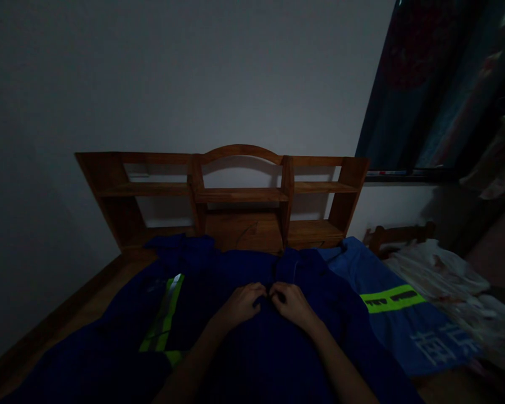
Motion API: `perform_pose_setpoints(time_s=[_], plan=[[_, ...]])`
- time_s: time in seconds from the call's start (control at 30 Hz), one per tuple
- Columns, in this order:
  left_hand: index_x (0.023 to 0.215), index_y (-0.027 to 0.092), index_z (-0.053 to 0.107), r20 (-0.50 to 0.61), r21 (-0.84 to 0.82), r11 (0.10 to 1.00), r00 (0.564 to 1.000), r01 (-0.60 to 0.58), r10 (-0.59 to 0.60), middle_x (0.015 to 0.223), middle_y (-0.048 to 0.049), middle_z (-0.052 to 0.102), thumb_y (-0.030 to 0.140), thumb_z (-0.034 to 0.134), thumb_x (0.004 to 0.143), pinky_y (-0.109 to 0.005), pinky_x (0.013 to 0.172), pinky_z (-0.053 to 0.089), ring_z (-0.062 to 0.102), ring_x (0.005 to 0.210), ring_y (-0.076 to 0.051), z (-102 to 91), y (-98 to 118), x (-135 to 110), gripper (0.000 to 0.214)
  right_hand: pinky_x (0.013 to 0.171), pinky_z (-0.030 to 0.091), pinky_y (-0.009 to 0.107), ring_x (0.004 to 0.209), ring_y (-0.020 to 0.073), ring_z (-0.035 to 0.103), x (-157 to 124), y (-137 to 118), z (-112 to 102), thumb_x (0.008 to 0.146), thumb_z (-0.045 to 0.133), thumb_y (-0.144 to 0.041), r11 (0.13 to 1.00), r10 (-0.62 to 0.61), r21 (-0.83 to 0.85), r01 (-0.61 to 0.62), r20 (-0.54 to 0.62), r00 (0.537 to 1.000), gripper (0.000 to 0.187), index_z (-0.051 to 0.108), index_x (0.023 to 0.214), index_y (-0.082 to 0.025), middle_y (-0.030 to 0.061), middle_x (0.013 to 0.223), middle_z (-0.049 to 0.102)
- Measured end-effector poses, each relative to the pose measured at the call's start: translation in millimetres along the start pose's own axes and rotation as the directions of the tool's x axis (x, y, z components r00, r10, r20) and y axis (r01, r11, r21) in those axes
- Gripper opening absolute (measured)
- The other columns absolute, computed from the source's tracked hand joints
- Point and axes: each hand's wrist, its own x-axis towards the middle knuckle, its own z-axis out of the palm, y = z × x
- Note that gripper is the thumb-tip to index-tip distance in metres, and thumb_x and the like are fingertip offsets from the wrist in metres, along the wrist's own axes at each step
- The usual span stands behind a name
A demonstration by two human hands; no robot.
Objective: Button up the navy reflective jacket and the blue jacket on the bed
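Jacket (261,348), one, dark blue: lying spread out in front of me, its far end reaching toward the wooden headboard (240,194), its middle running under both my hands. Strip (164,320), yellow-green and grey: showing on the jacket's left part. Left hand (244,301), one: resting on the jacket near its midline, fingers curled in, the gap to the thumb narrow. Right hand (291,303), one: resting just beside the left as its mirror, fingers likewise bending toward the thumb; I cannot tell in this dim light whether either hand is pinching cloth. Blue cloth (425,331), one, with a bright band (393,299) and pale characters: lying to the right of the jacket. Handling, in my judgement: I am working at the front around the midline, and this is calling for fingertips rather than palms, both hands staying level, each taking a small, equal bite of the fabric. Even, light tension is serving better than a hard tug, which would be dragging the jacket askew. Dark fabric is hiding its edges, so feeling for them is mattering more than looking.
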Motion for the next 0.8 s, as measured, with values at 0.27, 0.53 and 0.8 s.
perform_pose_setpoints(time_s=[0.27, 0.53, 0.8], plan=[[0.096, 0.025, 0.06, -0.107, -0.098, 0.991, 0.989, 0.094, -0.105, 0.097, 0.0003, 0.063, 0.012, 0.045, 0.08, -0.026, 0.084, 0.043, 0.059, 0.093, -0.016, -2.2, -1, 7, 0.026, 0.086, 0.044, 0.033, 0.093, 0.0192, 0.058, 3, 4, -3, 0.077, 0.065, -0.026, 0.998, -0.047, 0.044, 0.046, 0.014, 0.999, 0.014, 0.068, 0.09, -0.023, 0.0031, 0.092, 0.066], [0.092, 0.023, 0.058, -0.225, -0.177, 0.974, 0.958, 0.138, -0.176, 0.091, -0.0003, 0.062, 0.014, 0.048, 0.079, -0.027, 0.084, 0.043, 0.058, 0.088, -0.016, 2.4, 7, 11, 0.019, 0.079, 0.045, 0.028, 0.084, 0.0163, 0.061, 5, 10, -1, 0.089, 0.052, -0.026, 0.997, -0.011, 0.07, 0.016, -0.073, 0.997, 0.013, 0.064, 0.085, -0.023, 0.0005, 0.085, 0.066], [0.099, 0.022, 0.064, -0.173, -0.197, 0.98, 0.984, 0.008, -0.043, 0.097, -0.0044, 0.06, 0.021, 0.047, 0.087, -0.028, 0.086, 0.044, 0.056, 0.093, -0.016, -0.8, 0, 9, 0.021, 0.08, 0.045, 0.031, 0.086, 0.0182, 0.058, 1, 5, -1, 0.092, 0.044, -0.022, 0.996, -0.074, -0.053, 0.069, -0.084, 0.994, 0.015, 0.059, 0.09, -0.021, 0.0037, 0.087, 0.061]])
